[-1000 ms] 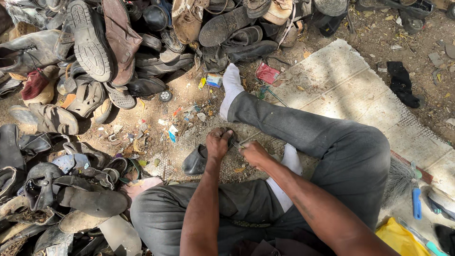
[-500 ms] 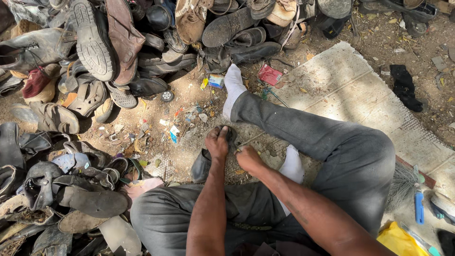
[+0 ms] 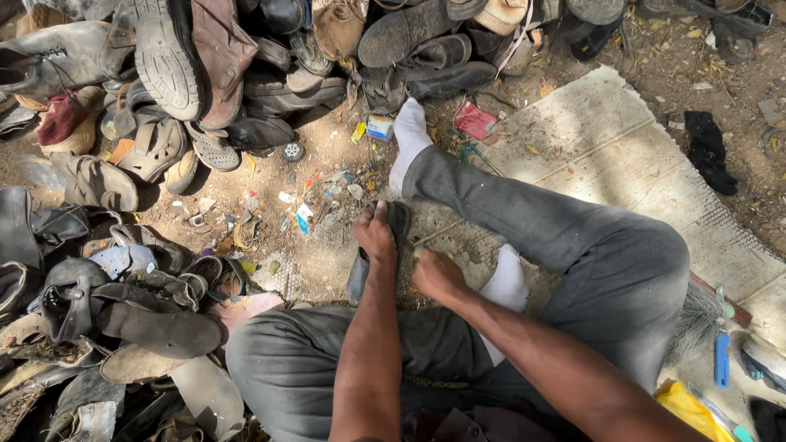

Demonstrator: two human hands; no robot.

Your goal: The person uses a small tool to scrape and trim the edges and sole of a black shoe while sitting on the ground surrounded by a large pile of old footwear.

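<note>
Sole: a dark grey shoe sole [image 3: 395, 219] lies flat on the dirt between the person's legs, its far end near the outstretched white sock [image 3: 407, 135], most of its middle hidden under the hand on it
Left hand: the left hand [image 3: 375, 237] lies palm down on the sole, fingers closed over its top and pressing it to the ground
Right hand: the right hand [image 3: 436, 274] sits just beside the sole's near edge, fingers curled in; whether it pinches a small tool I cannot tell
Doing it well: I judge steady downward weight from the left hand matters, so the sole does not slide on loose grit while the right works its edge
Surroundings: a heap of worn shoes [image 3: 147, 123] rings the spot, scraps of litter [image 3: 304, 214] lie near, a woven mat [image 3: 606, 147] is under the right leg
</note>
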